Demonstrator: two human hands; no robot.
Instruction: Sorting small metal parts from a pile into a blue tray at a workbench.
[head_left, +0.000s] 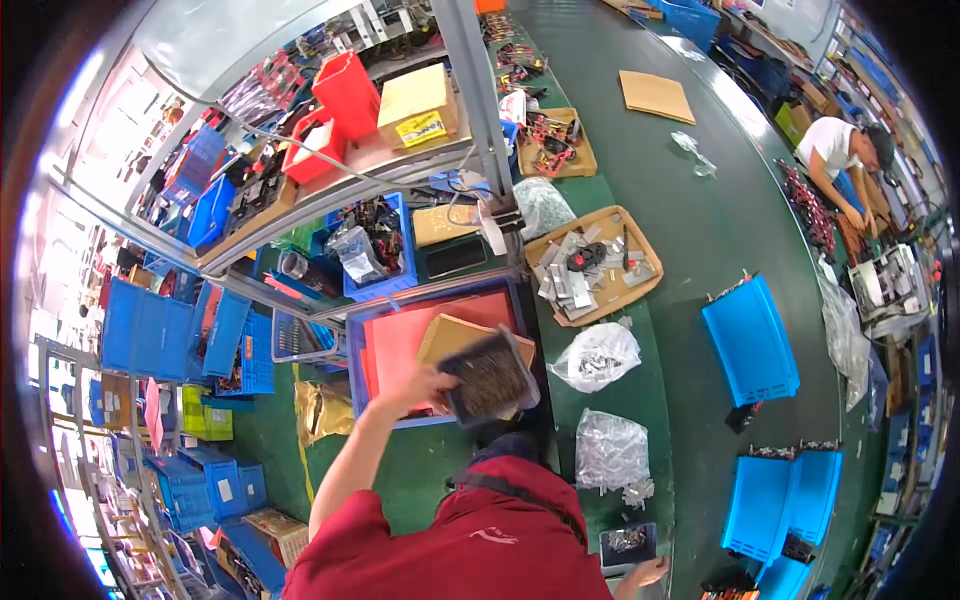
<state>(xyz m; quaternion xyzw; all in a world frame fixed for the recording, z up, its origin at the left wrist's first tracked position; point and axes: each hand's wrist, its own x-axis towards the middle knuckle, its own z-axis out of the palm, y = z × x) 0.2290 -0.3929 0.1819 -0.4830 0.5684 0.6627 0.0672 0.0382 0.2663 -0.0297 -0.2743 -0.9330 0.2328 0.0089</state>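
Note:
My left hand is closed on the rim of a dark plastic bin, which is tilted. Many small brownish pieces like screws lie in it. The bin hangs over a blue crate holding red sheets and a piece of brown cardboard. At the lower edge, my right hand is beside a small dark tray of little metal parts. Its fingers are too small and partly cut off to read.
Right of the crate, clear bags of parts and a cardboard tray of metal plates line the green bench. Blue bins stand on the belt. A metal shelf frame rises ahead. Another person works at far right.

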